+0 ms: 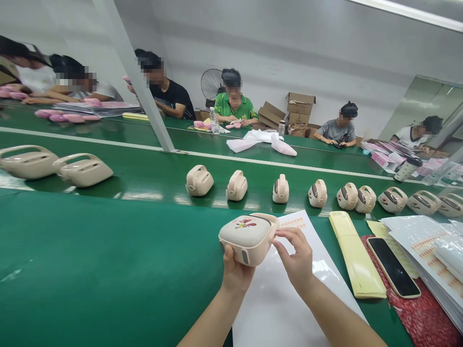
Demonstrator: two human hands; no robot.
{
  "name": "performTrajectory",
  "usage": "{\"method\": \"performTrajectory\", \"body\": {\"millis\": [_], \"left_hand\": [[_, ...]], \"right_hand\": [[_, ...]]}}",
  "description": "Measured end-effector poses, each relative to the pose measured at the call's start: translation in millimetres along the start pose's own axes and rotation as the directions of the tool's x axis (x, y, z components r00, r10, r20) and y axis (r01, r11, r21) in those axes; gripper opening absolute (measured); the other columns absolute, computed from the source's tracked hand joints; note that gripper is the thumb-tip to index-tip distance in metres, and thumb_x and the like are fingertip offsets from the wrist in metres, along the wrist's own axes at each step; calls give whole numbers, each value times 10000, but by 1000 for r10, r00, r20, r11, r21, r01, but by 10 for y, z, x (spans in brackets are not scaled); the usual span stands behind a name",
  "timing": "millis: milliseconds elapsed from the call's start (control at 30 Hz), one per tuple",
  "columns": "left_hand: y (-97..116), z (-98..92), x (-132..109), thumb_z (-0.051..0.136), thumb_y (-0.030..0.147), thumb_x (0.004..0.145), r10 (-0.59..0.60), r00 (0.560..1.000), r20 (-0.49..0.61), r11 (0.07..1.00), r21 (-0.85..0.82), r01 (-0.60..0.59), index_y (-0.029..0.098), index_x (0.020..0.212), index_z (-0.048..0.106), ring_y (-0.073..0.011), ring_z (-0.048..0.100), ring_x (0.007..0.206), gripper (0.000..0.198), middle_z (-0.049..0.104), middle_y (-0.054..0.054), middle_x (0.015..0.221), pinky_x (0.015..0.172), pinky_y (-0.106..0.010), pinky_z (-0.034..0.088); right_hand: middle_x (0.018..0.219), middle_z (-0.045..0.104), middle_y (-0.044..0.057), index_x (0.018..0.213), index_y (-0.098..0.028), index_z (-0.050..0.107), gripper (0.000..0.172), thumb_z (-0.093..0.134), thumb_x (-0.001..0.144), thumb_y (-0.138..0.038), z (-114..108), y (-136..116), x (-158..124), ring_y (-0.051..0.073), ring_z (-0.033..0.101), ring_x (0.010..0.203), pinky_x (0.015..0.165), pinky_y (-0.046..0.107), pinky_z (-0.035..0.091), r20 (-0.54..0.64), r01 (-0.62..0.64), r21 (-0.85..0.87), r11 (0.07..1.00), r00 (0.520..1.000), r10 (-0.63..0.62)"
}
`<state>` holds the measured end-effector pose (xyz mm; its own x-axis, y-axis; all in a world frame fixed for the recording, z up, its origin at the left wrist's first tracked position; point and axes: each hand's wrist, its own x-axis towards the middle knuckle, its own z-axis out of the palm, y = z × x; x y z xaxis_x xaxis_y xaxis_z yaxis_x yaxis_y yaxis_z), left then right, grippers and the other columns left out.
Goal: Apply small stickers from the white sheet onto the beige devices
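Head view: left hand [235,272] grips the beige case [248,237] from below; right hand [296,258] fingers pinch its edge above the counter [90,270].

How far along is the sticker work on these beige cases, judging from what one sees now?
Done: the beige case already carries a red sticker on its top. In hand: the left hand grips it from below, and the right hand touches its handle side. Left: unused stickers show on the sheets at the right; whether the row of cases is stickered, I cannot tell.
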<state>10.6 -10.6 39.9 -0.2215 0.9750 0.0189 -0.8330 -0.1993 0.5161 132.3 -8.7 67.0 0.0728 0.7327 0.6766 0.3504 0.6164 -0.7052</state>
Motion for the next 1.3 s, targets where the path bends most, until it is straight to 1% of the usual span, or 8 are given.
{"method": "performTrajectory", "body": {"millis": [133, 267, 400, 600, 800, 933, 1200, 1300], "left_hand": [[-7, 34, -12, 732, 547, 535, 89, 994, -62, 995, 40, -87, 311, 1069, 612, -301, 484, 1160, 596, 635, 3, 1161, 723, -309, 542], [-29, 0, -15, 757, 559, 469, 101, 990, -100, 994, 48, -96, 296, 1088, 606, -310, 441, 1201, 689, 604, -7, 1210, 720, -287, 547], [-40, -45, -7, 773, 521, 471, 123, 988, -94, 991, 56, -118, 301, 1111, 585, -294, 415, 1226, 702, 583, 9, 1239, 718, -256, 546], [-43, -47, 7, 790, 512, 433, 110, 984, -142, 993, 52, -103, 304, 1043, 631, -273, 497, 1153, 663, 623, 15, 1177, 682, -229, 552], [-51, -53, 7, 726, 575, 505, 46, 994, -98, 998, 44, -42, 321, 1013, 643, -284, 550, 1078, 574, 674, 5, 1066, 685, -298, 556], [-56, -109, 11, 708, 550, 556, 27, 998, -60, 999, 37, -25, 325, 1049, 622, -296, 508, 1132, 548, 668, 9, 1079, 725, -324, 543], [-36, -182, 31, 710, 511, 582, 15, 1000, -27, 1000, -14, -16, 307, 1118, 582, -261, 521, 1125, 588, 654, 12, 1123, 708, -277, 546], [-12, -194, 68, 685, 465, 644, -9, 1000, -9, 998, -60, 9, 296, 1161, 555, -258, 538, 1106, 559, 649, 1, 1139, 735, -291, 541]], "right_hand": [[871, 646, 68, 838, -219, 642, 105, 602, 765, -283, 11, 17, -10, 192, 615, 850, 696, 327, 548, 32, -151, 58, 987, 988, 149], [873, 639, 66, 828, -214, 645, 132, 605, 757, -318, 33, 27, -11, 182, 605, 859, 703, 314, 554, 45, -246, 133, 960, 969, 242], [864, 625, 57, 824, -218, 640, 155, 602, 749, -348, 45, 49, -2, 176, 590, 853, 740, 326, 544, 75, -316, 194, 929, 949, 307], [823, 617, 45, 772, -209, 613, 164, 643, 685, -345, -4, 57, 67, 187, 555, 831, 794, 367, 470, 146, -393, 121, 912, 915, 375], [686, 573, -5, 678, -198, 533, 252, 706, 578, -351, -25, -16, 167, 138, 514, 664, 667, 301, 443, 365, -609, 289, 739, 784, 503], [624, 541, -29, 617, -196, 500, 297, 741, 515, -338, -42, -65, 210, 119, 489, 623, 616, 270, 422, 420, -703, 352, 619, 709, 567], [591, 511, -37, 580, -187, 493, 265, 700, 571, -351, -91, -118, 206, 101, 501, 555, 579, 268, 444, 422, -697, 359, 621, 715, 558], [578, 512, -42, 607, -188, 500, 240, 680, 615, -346, -156, -163, 210, 103, 531, 531, 571, 271, 452, 401, -661, 342, 668, 746, 532]]}}
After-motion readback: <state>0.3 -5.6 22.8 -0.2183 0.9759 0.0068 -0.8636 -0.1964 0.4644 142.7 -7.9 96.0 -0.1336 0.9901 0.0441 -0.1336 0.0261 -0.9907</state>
